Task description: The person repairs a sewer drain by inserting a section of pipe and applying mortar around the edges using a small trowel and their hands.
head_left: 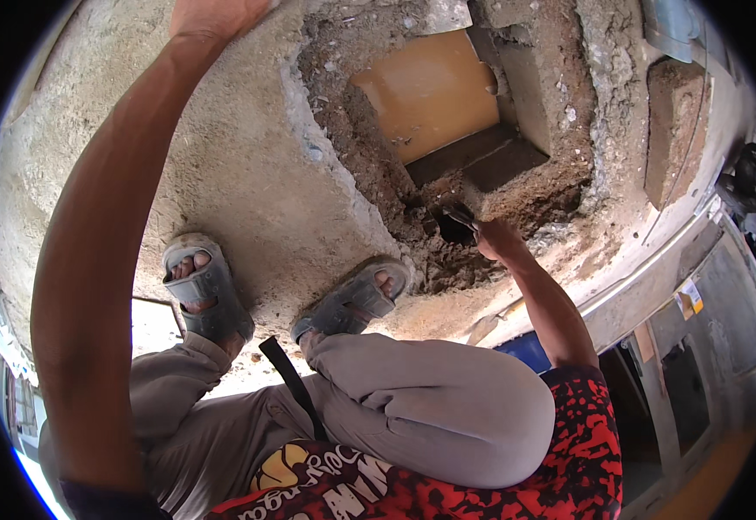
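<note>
My right hand is closed around a small metal hand tool, whose kind I cannot make out. The tool points down into a dark hollow at the near edge of a pit dug through the concrete floor. Loose brown soil lies around the hollow, just below the hand. Inside the pit is a squared opening with smooth grey walls and a flat orange-brown surface. My left hand reaches to the far left over the concrete; its fingers are cut off by the picture's edge.
My sandalled feet rest on the concrete floor, one close to the pit's broken rim. A rectangular brown slab lies to the right. Beyond it are dark objects and a grey panel. A blue object sits beside my right arm.
</note>
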{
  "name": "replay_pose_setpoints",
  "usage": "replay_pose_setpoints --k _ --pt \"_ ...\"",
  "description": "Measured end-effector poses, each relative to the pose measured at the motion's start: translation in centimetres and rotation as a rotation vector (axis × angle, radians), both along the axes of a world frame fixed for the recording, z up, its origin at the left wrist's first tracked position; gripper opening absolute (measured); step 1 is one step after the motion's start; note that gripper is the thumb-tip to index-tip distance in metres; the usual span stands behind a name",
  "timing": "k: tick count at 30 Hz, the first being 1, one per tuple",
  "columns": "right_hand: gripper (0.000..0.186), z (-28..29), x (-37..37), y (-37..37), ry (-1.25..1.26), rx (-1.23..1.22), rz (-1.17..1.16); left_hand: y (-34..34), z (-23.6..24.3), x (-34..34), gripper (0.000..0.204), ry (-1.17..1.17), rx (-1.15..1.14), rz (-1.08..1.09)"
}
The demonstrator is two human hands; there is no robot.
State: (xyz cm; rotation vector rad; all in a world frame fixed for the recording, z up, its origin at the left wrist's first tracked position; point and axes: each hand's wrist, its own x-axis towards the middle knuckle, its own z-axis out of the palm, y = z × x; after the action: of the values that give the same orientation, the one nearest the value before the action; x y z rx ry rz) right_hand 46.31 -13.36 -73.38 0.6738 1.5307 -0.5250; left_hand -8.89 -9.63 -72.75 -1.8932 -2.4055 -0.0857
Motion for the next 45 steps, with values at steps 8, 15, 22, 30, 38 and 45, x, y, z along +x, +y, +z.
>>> replay_pose_setpoints --k 8,15,22,30,38,45 --pt "0.026 -5.8 5.3 -6.5 -0.100 0.123 0.008 0.8 0.4 0.9 0.066 -0.090 0.094 -0.013" --pt "0.031 1.3 2.7 1.5 -0.063 -0.018 0.064 0.5 0.3 0.7 0.066 -0.084 0.070 0.014" --pt "0.022 -1.1 4.8 -0.5 0.061 0.129 -0.056 1.4 0.0 1.3 0.066 -0.076 0.078 -0.004" --pt "0.018 6.9 -3.0 1.5 0.129 0.158 -0.148 -0.3 0.5 0.0 0.062 -0.018 0.087 -0.001" --pt "0.023 0.6 -1.9 -0.5 0.121 0.192 -0.105 0.9 -0.1 0.9 0.060 0.006 0.120 -0.051" --pt "0.020 1.4 1.8 0.0 0.110 0.162 -0.153 0.5 1.2 0.6 0.061 -0.152 0.095 0.006"
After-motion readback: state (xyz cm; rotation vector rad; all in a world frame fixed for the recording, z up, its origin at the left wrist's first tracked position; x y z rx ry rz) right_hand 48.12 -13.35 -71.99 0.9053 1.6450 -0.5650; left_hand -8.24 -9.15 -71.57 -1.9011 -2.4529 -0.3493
